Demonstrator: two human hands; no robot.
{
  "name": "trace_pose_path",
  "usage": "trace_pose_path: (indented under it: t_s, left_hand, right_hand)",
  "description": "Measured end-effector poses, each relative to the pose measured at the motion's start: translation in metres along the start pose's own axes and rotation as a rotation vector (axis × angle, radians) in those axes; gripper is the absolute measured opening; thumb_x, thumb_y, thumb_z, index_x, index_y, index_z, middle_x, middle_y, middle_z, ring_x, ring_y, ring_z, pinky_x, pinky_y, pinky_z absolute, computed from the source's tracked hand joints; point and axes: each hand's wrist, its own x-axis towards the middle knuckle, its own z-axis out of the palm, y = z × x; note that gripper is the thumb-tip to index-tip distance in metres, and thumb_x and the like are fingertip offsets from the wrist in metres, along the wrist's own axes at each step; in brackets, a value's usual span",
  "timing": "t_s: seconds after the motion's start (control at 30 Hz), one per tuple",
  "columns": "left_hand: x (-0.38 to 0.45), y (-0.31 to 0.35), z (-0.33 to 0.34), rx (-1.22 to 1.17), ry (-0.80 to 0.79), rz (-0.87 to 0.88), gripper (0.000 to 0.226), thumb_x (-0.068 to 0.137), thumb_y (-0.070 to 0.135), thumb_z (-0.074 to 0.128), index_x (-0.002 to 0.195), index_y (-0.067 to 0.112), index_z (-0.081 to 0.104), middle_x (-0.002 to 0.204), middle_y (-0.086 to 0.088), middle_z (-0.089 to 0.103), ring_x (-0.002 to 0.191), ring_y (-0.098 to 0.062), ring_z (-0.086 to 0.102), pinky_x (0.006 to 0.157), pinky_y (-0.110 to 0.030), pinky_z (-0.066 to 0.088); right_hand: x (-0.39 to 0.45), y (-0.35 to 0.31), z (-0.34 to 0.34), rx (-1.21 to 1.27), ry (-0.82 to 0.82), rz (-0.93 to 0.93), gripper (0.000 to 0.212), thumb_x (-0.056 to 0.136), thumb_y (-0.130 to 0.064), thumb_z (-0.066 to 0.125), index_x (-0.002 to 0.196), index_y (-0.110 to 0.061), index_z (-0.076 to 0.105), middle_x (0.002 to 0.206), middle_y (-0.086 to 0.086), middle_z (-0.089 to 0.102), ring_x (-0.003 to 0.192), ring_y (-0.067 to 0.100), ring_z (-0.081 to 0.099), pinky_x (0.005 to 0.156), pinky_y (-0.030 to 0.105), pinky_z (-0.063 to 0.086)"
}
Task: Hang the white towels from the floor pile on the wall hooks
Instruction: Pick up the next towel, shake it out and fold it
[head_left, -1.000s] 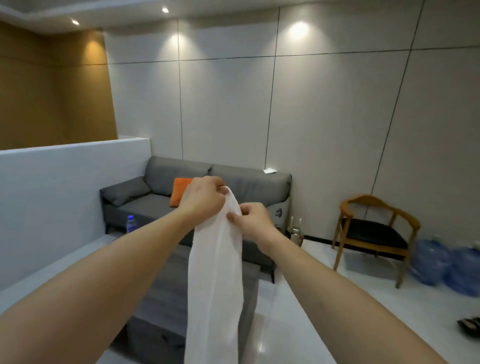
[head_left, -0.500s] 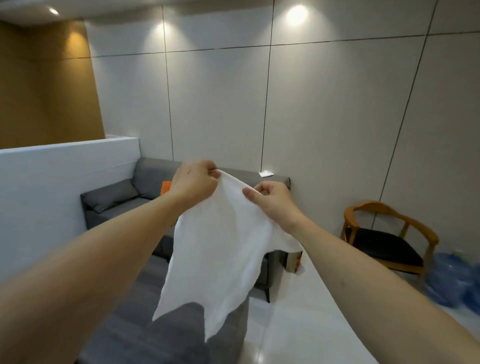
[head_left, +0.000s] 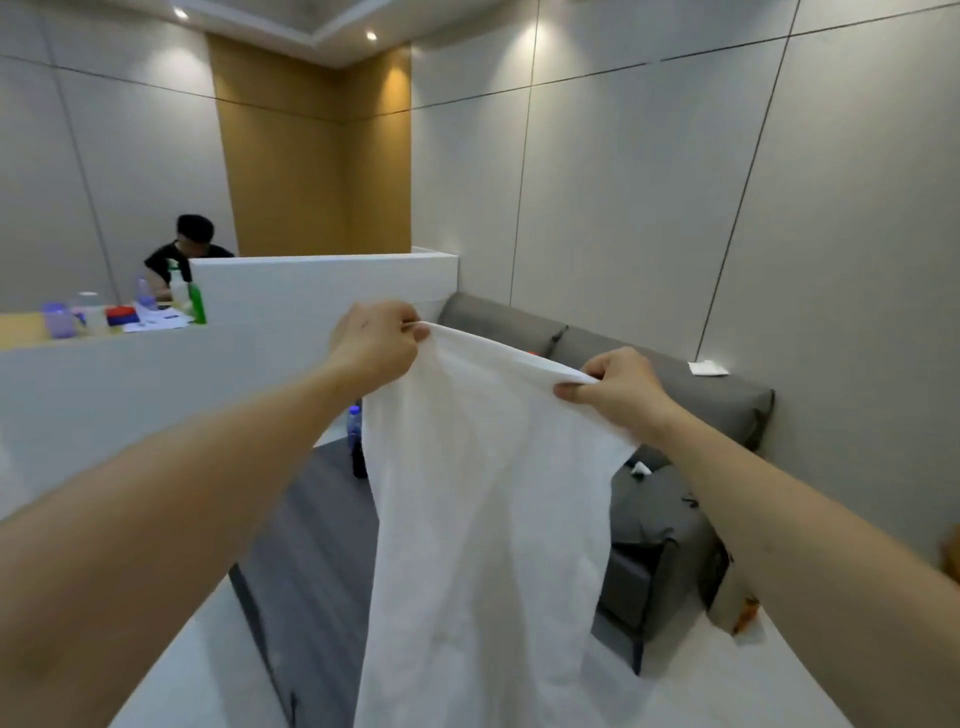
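Hanging white towel (head_left: 483, 499) | top edge pinched in left hand (head_left: 375, 340) fingers, right hand (head_left: 621, 387) fingers | hands apart

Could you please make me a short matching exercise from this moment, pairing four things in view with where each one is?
Things:
1. white towel
2. green bottle
3. white paper
4. water bottle

Places:
A. on top of the grey sofa's backrest
B. on the far desk, beside the partition
C. on the low table, left of the towel
D. held up by its top edge

Pairs: 1-D, 2-B, 3-A, 4-C
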Motion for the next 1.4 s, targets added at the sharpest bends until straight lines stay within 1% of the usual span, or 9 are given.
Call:
trace_pose_path:
  t_s: [0.17, 0.3, 0.43, 0.6, 0.73, 0.87, 1.03, 1.13, 1.4]
  left_hand:
    - [0.020, -0.039, 0.011, 0.071, -0.013, -0.116, 0.019, 0.091, 0.043, 0.062, 0.082, 0.027, 0.068, 0.084, 0.004, 0.064, 0.080, -0.017, 0.055, 0.069, -0.029, 0.041]
    - [0.046, -0.090, 0.026, 0.121, -0.054, -0.216, 0.012, 0.090, 0.030, 0.068, 0.084, 0.020, 0.071, 0.088, -0.001, 0.066, 0.086, -0.021, 0.059, 0.075, -0.033, 0.048]
    - [0.081, -0.156, 0.051, 0.232, -0.051, -0.292, 0.009, 0.092, 0.021, 0.064, 0.092, 0.018, 0.073, 0.095, -0.006, 0.067, 0.090, -0.024, 0.058, 0.076, -0.032, 0.044]
    - [0.138, -0.229, 0.077, 0.483, -0.034, -0.440, 0.023, 0.096, 0.043, 0.055, 0.094, 0.023, 0.066, 0.092, -0.004, 0.063, 0.084, -0.025, 0.056, 0.069, -0.034, 0.044]
    - [0.186, -0.267, 0.075, 0.583, 0.095, -0.497, 0.028, 0.098, 0.044, 0.049, 0.092, 0.020, 0.063, 0.088, -0.009, 0.059, 0.077, -0.029, 0.050, 0.066, -0.033, 0.039]
    - [0.223, -0.275, 0.069, 0.491, 0.250, -0.472, 0.013, 0.097, 0.023, 0.055, 0.094, 0.015, 0.065, 0.088, -0.014, 0.059, 0.075, -0.029, 0.045, 0.066, -0.034, 0.035]
    - [0.233, -0.264, 0.061, 0.449, 0.380, -0.436, 0.018, 0.098, 0.021, 0.053, 0.100, 0.012, 0.068, 0.093, -0.016, 0.068, 0.085, -0.031, 0.054, 0.085, -0.040, 0.042]
    - [0.209, -0.255, 0.070, 0.409, 0.370, -0.444, 0.019, 0.098, 0.027, 0.055, 0.099, 0.013, 0.067, 0.098, -0.018, 0.066, 0.098, -0.035, 0.056, 0.079, -0.037, 0.042]
    - [0.045, -0.220, 0.172, 0.289, 0.220, -0.689, 0.017, 0.096, 0.030, 0.058, 0.087, 0.018, 0.067, 0.083, -0.002, 0.064, 0.075, -0.020, 0.053, 0.067, -0.028, 0.037]
  right_hand:
    - [0.069, 0.009, 0.032, 0.044, -0.048, -0.046, 0.022, 0.073, -0.024, 0.083, 0.068, -0.006, 0.071, 0.068, 0.009, 0.066, 0.064, 0.018, 0.058, 0.060, 0.030, 0.046]
    - [0.132, 0.009, 0.082, 0.015, -0.105, -0.085, 0.020, 0.074, -0.026, 0.082, 0.071, -0.009, 0.071, 0.075, 0.008, 0.071, 0.073, 0.022, 0.066, 0.071, 0.039, 0.055]
    - [0.210, 0.004, 0.147, -0.105, -0.186, -0.160, 0.018, 0.078, -0.027, 0.076, 0.071, -0.011, 0.071, 0.072, 0.004, 0.068, 0.075, 0.023, 0.065, 0.068, 0.036, 0.053]
    - [0.316, -0.012, 0.223, -0.249, -0.229, -0.194, 0.024, 0.080, -0.036, 0.072, 0.073, -0.013, 0.069, 0.073, 0.003, 0.067, 0.073, 0.023, 0.064, 0.061, 0.035, 0.051]
    - [0.390, -0.034, 0.255, -0.268, -0.106, -0.206, 0.036, 0.083, -0.052, 0.070, 0.081, -0.017, 0.068, 0.081, 0.001, 0.066, 0.078, 0.024, 0.063, 0.066, 0.033, 0.050]
    - [0.436, -0.052, 0.260, -0.142, -0.046, -0.317, 0.015, 0.091, -0.030, 0.066, 0.081, -0.020, 0.070, 0.078, 0.002, 0.063, 0.079, 0.024, 0.059, 0.065, 0.027, 0.040]
    - [0.450, -0.044, 0.261, 0.074, -0.069, -0.358, 0.022, 0.090, -0.013, 0.061, 0.069, -0.012, 0.066, 0.068, 0.003, 0.061, 0.068, 0.018, 0.055, 0.058, 0.022, 0.038]
    - [0.433, -0.018, 0.269, 0.089, -0.094, -0.388, 0.018, 0.087, -0.013, 0.063, 0.071, -0.006, 0.068, 0.064, 0.007, 0.060, 0.066, 0.020, 0.055, 0.057, 0.026, 0.037]
    - [0.337, 0.106, 0.301, -0.019, -0.316, -0.346, 0.019, 0.085, -0.008, 0.058, 0.087, -0.008, 0.078, 0.078, 0.013, 0.071, 0.079, 0.028, 0.063, 0.065, 0.024, 0.034]
